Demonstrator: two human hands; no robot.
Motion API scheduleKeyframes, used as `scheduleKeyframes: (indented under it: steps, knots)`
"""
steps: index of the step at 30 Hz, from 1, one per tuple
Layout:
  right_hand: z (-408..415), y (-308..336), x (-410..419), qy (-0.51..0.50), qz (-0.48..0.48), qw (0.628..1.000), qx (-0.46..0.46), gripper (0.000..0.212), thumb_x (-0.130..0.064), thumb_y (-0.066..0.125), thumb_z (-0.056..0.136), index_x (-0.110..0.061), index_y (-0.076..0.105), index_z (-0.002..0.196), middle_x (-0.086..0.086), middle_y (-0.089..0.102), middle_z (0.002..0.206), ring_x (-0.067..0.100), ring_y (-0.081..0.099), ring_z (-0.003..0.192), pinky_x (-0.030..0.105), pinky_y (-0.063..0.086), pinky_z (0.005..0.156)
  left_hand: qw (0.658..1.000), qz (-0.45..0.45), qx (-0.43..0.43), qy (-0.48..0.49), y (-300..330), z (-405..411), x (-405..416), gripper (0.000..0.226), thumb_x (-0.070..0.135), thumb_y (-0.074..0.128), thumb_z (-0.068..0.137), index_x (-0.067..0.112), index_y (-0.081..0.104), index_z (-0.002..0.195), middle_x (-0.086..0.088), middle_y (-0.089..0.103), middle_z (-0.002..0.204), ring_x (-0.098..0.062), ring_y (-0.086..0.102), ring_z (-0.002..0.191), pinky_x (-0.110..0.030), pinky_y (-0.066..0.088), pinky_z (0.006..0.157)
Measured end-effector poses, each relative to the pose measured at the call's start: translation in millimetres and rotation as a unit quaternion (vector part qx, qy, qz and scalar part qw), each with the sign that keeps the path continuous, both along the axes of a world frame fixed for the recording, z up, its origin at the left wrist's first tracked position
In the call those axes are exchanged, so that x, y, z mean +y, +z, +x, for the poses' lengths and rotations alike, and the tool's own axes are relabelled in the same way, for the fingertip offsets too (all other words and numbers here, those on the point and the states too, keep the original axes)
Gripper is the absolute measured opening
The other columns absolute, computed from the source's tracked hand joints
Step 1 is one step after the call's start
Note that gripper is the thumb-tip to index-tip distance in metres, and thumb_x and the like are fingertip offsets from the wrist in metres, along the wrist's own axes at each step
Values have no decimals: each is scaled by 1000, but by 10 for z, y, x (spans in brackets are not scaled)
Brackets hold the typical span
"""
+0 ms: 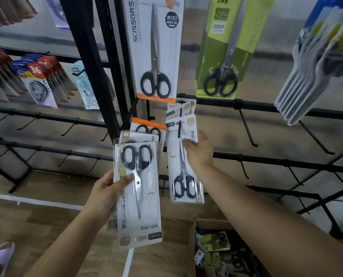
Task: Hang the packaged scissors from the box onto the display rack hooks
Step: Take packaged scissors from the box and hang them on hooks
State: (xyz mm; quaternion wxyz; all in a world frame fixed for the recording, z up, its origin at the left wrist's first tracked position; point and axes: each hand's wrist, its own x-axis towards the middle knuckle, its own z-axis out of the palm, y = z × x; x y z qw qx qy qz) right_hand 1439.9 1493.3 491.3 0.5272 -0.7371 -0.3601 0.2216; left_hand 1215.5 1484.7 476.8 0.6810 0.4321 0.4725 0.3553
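Observation:
My left hand (108, 188) grips a small stack of white scissor packs (144, 198), held upside down with the black handles at the top. My right hand (198, 150) holds another white scissor pack (183, 170) near its top edge, right at a black rack hook (179, 129) that passes through the pack's hang hole. More of the same packs (181, 108) hang just behind it. An open cardboard box (192, 236) on the floor at the lower right holds green and mixed scissor packs (216, 241).
White-orange scissor packs (156, 48) and a green pack (224, 52) hang on the upper rail. Blue-white packs (318, 62) hang at the far right. Bare black hooks (246, 126) line the lower right rails. Correction tape packs (38, 84) hang on the left rack. A shoe (1, 256) shows at the bottom left.

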Motion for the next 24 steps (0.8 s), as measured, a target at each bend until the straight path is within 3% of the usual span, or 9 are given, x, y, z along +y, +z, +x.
scheduleKeyframes:
  steps: [2,4,9,13,16,18,20,22,24]
  knots:
    - [4,33,121,6,-37,999,-36,14,-11,43,94,-5,51,103,1,54,74,14,49,63,25,40,59,1000,-9,-6,0,-13,19,16,23,7,59,87,10,64,109,-17,71,99,-30,70,80,-34,57,63]
    - [6,70,220,22,-88,992,-93,26,-14,39,96,-5,46,119,9,59,87,24,54,74,30,41,64,1000,-18,-11,1,-32,43,34,23,7,59,87,9,63,109,-17,71,101,-32,69,84,-37,57,68]
    - [129,163,435,10,-159,977,-143,32,-14,35,98,-9,42,129,14,62,111,31,59,100,29,39,71,999,-31,-12,0,-74,94,65,25,9,61,86,8,62,111,-17,71,101,-34,70,87,-40,55,69]
    - [184,173,544,-7,-197,976,-88,33,-22,33,100,-13,39,131,12,58,120,26,55,95,28,37,70,999,-32,-16,-4,-85,125,24,24,9,61,85,10,63,109,-15,72,98,-33,71,83,-39,56,64]
    - [165,97,481,-25,-168,985,-36,36,-28,43,97,-15,41,130,8,54,125,27,54,106,33,46,79,999,-29,-26,1,-88,162,-42,23,7,60,85,10,64,108,-14,72,98,-32,70,84,-36,57,61]
    - [105,39,267,-4,-104,995,7,31,-24,53,94,-14,47,122,2,54,113,20,54,101,22,48,75,999,-31,-22,16,-94,199,-109,21,6,60,86,10,64,106,-12,73,93,-29,71,79,-35,58,61]
    - [8,7,-45,32,-46,993,99,6,-19,55,94,-14,54,96,-4,55,88,12,54,80,12,42,58,998,-41,-26,36,-98,239,-182,20,6,62,85,10,64,105,-11,74,87,-27,71,74,-36,58,60]
    - [-98,24,-368,87,-42,974,204,19,-25,54,94,-16,56,77,-2,57,72,13,54,68,17,42,55,997,-52,-27,49,-94,287,-274,23,7,64,84,11,64,107,-11,74,88,-27,71,74,-36,58,59]
    - [-183,37,-650,170,-90,957,215,23,-34,58,91,-16,59,77,0,61,72,11,57,64,20,47,59,996,-50,-39,57,-63,336,-384,25,9,65,82,11,64,107,-12,73,90,-28,71,76,-35,57,58]
